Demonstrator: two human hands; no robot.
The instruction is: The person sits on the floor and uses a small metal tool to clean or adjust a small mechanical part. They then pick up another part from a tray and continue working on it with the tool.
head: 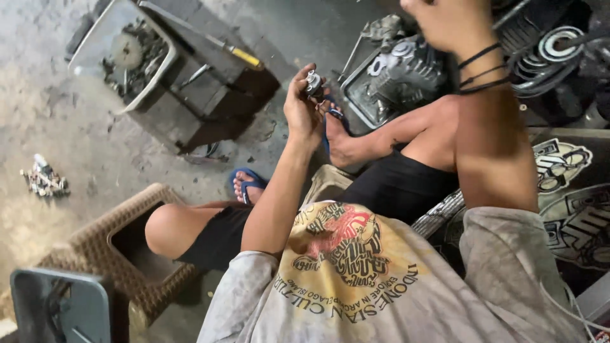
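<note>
My left hand [302, 109] is raised in front of me, its fingers closed on a small round metal part [312, 82] held at the fingertips. My right hand [445, 22], with black cords around the wrist, is lifted to the top edge of the view, above an engine block [400, 67]. The frame cuts off its fingers, so whether it holds anything is hidden. My bent legs and blue sandals [244, 181] lie below the hands.
The engine block sits in a metal tray [362, 105]. On the concrete floor are a grey tub of metal parts [95, 38], a dark block with a yellow-handled screwdriver [244, 57], a brown woven stool [101, 232] and a small heap of parts [43, 180].
</note>
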